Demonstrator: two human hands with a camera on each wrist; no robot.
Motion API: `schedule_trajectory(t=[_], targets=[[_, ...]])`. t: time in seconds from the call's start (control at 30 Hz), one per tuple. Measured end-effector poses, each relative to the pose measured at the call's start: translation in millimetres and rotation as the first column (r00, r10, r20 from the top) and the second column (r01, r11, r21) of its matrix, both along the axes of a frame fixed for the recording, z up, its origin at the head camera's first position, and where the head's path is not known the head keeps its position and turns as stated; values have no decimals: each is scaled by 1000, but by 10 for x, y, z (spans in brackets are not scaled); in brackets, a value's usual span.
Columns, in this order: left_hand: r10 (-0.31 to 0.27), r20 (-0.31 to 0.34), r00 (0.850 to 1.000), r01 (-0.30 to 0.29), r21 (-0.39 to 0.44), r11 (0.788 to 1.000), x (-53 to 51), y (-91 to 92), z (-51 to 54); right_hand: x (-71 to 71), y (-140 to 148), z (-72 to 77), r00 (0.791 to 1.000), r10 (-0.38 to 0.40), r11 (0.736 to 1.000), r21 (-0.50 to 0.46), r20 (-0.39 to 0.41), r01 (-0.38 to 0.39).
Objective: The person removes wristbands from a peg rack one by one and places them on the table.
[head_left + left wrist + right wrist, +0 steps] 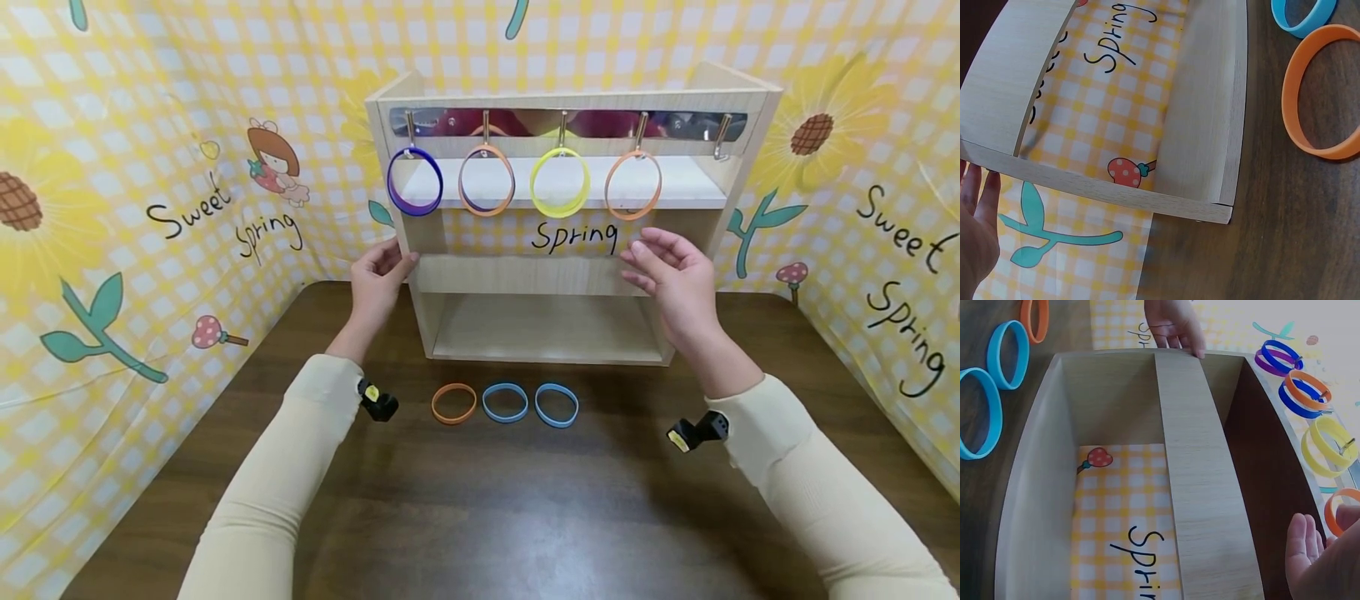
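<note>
Orange band, round, matte, on metal hook nr R fingers, loosely spread; L fingers pinched on wood-grain rack.

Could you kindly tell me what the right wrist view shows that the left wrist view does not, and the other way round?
Only the right wrist view shows the right hand, the hanging bands, and the light blue band farthest from the orange band on the table.

Only the left wrist view shows partly covered lettering beside "Spring" on the checked cloth.

Both show the left hand at the shelf unit's side, the orange band, the nearer light blue band, the table, and the cloth with "Spring".
</note>
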State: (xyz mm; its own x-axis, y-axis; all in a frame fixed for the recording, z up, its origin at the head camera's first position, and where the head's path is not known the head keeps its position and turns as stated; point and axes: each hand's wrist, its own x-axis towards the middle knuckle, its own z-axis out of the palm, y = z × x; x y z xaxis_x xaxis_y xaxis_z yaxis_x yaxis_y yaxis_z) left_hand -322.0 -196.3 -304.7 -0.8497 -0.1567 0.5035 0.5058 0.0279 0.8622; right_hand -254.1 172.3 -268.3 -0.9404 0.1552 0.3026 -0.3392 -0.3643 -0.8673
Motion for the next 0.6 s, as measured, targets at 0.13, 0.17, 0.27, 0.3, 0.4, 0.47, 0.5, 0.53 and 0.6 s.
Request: schedule_trajectory(t=[0.13, 0.17, 0.27, 0.3, 0.4, 0.47, 0.5, 0.53, 0.6], targets=[[-5, -1, 1000, 5, 10, 1000, 1, 4, -2, -40, -7, 69, 999, -41, 998, -50, 0, 41], [-8, 0, 1000, 8, 13, 1000, 0, 5, -3, -48, -4, 86, 999, -45, 997, -64, -1, 45], [-5, 3, 1000, 5, 10, 1000, 0, 6, -1, -71, 3, 131, 999, -47, 995, -90, -2, 46], [-3, 4, 1000, 3, 8, 1000, 0, 4, -1, -78, 3, 142, 999, -46, 994, -98, -2, 45], [1, 7, 1000, -1, -1, 1000, 0, 6, 2, -108, -3, 168, 999, -44, 992, -122, -4, 43], [2, 9, 1000, -2, -8, 1000, 1, 6, 3, -127, -11, 183, 999, -42, 990, -133, -3, 42], [3, 10, 1000, -3, -13, 1000, 3, 6, 5, -135, -16, 191, 999, -44, 990, -131, -2, 44], [2, 12, 1000, -2, -14, 1000, 6, 8, 7, -143, -22, 200, 999, -45, 991, -129, 0, 45], [4, 16, 1000, -3, -19, 1000, 13, 10, 12, -153, -32, 220, 999, -50, 991, -121, 7, 51]])
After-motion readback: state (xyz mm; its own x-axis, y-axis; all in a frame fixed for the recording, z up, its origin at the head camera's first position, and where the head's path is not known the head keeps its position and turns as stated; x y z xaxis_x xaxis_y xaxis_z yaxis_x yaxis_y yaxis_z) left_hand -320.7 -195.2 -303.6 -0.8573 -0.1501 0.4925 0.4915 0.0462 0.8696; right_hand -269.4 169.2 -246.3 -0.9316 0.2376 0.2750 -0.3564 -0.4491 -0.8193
